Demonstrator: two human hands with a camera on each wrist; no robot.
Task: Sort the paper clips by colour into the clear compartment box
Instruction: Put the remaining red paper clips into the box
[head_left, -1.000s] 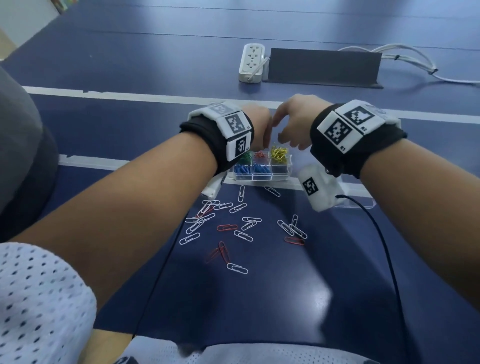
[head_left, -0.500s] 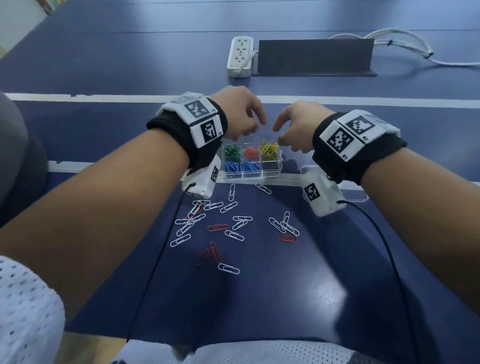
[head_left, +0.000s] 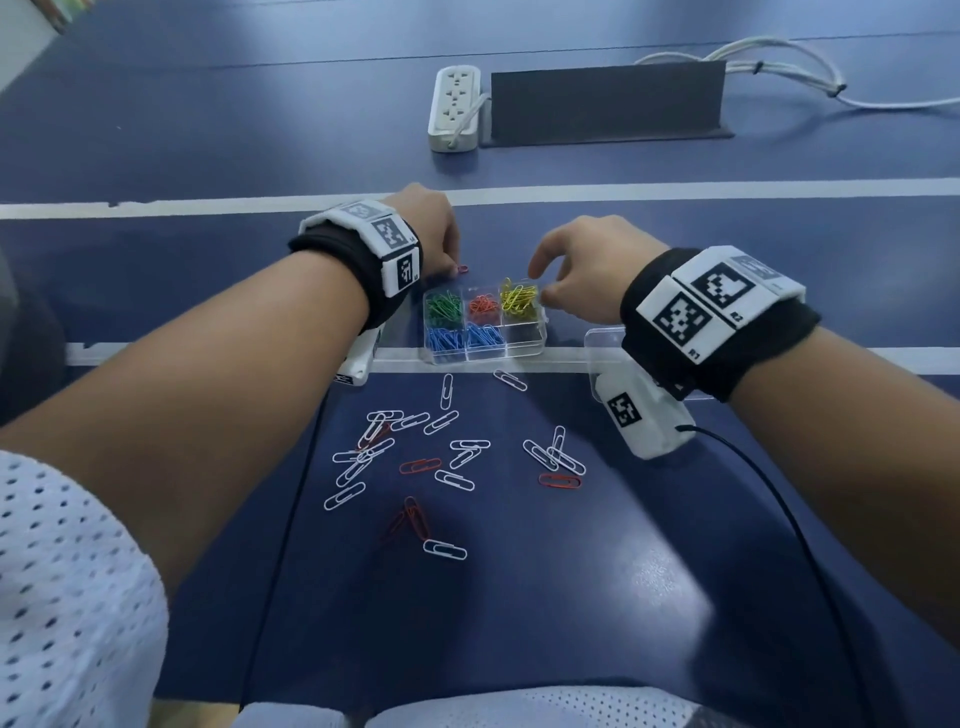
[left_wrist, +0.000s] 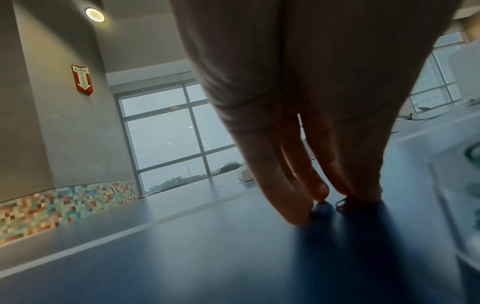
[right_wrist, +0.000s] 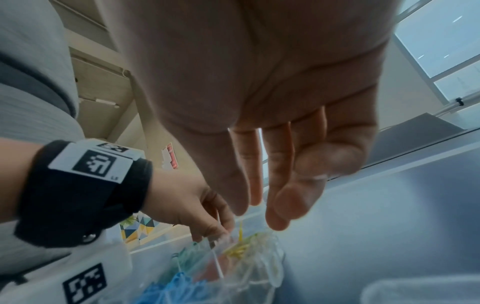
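The clear compartment box (head_left: 535, 347) sits mid-table with green, red and yellow clips in its back row, blue clips in two front cells and one dark front-right cell. My left hand (head_left: 434, 236) reaches down behind the box's left end; its straight fingertips (left_wrist: 363, 191) touch a red paper clip (head_left: 461, 268) lying flat on the table (left_wrist: 344, 203). My right hand (head_left: 576, 275) hovers over the yellow cell, fingers (right_wrist: 280, 205) relaxed and holding nothing. A yellow clip (right_wrist: 240, 232) stands up from the yellow pile. Several white and red loose clips (head_left: 447, 457) lie in front of the box.
A clear lid (head_left: 602, 340) lies right of the box, partly under my right wrist. A white power strip (head_left: 454, 106), a dark panel (head_left: 608, 104) and white cables (head_left: 779, 62) are at the back. A black wrist-camera cable (head_left: 779, 509) trails over the blue table.
The hands, together above the box a second ago, have parted. The left went left and down to the table behind the box. The right stays over the yellow cell.
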